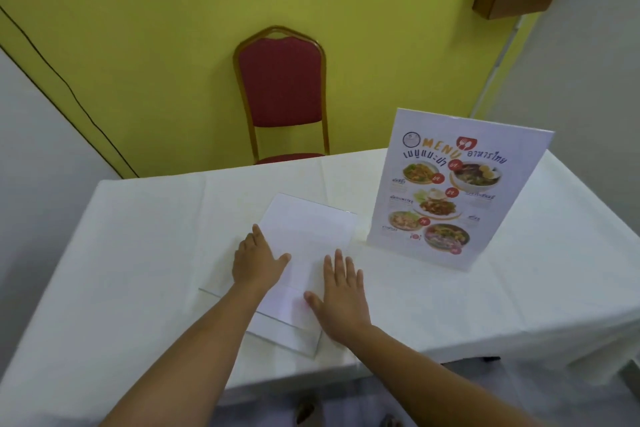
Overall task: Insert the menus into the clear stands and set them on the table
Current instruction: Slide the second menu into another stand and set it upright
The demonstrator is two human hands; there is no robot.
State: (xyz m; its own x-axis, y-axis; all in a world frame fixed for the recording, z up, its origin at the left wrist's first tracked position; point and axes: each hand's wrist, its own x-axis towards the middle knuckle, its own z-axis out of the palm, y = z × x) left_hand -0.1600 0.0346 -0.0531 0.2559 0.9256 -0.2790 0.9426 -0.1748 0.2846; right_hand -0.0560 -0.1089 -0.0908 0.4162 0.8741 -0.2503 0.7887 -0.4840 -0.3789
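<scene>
Presently, item: clear flat acrylic menu stand (277,329) lying face-down on the white-clothed table (138,236), with a white paper menu sheet (308,229), blank side up, lying over or partly slid into it; which cannot be told.
Location: near the table's front edge, just left of the finished upright stand with colour-printed food menu (450,194).
Left hand (256,263): spread flat, palm down on the sheet's left margin; grips nothing.
Right hand (341,291): spread flat, palm down on the sheet's lower right part; grips nothing.
Handling, sheet: judged light, thin, limp; likely to buckle if pushed from one corner; best guided by both side edges.
Handling, stand: judged stiff, light, smooth and slippery on cloth; prone to scratches; best taken by its long edges or base lip.
Risk: stand may skate across the cloth while the sheet is fed.
Background: red-cushioned chair with gold metal frame (282,90) beyond the table, against the yellow wall.
</scene>
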